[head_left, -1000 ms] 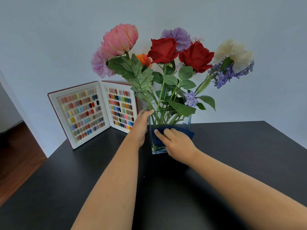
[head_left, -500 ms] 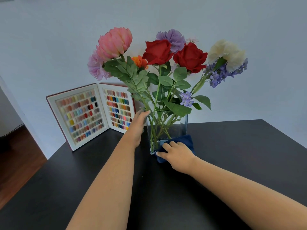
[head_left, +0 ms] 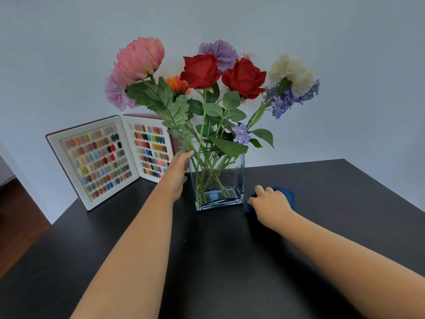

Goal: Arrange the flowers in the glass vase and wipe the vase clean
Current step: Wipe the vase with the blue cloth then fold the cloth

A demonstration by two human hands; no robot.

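Glass vase [head_left: 219, 180] of flowers [head_left: 200, 70] upright mid-bench [head_left: 230, 261], left hand [head_left: 177, 176] flat against its left wall, fingers straight, right hand [head_left: 271, 204] on blue cloth [head_left: 287, 195] just right of vase, grip curled, gathering cloth.

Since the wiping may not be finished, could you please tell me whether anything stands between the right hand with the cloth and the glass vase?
Nothing visible does. The right hand holds the blue cloth on the black table, just right of the glass vase, with only bare tabletop between them. The left hand steadies the vase's opposite side.
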